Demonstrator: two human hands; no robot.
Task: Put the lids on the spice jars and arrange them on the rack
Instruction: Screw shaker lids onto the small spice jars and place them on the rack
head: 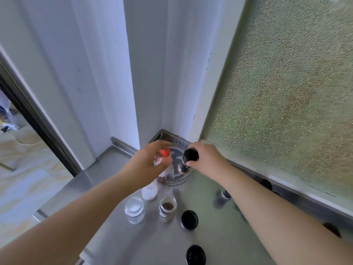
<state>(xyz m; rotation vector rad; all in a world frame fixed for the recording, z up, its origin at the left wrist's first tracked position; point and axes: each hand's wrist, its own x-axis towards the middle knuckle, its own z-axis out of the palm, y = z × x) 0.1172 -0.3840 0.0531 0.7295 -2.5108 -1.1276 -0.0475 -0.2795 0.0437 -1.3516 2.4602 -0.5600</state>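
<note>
Brushed steel counter (219, 243), clear glass jars (134, 209), glossy black plastic lids (189, 219), pebbled window glass (286, 92)

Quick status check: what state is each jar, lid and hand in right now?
Red-capped bottle: capped, held by left hand.
Black-lidded jar: lidded, held by right hand over round rack.
Brown-spice jar: open.
White-powder jar: open.
Two black lids: loose on counter.

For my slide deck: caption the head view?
Left hand holds red-capped bottle, right hand sets black-lidded jar on round rack; open jars wait.
</note>
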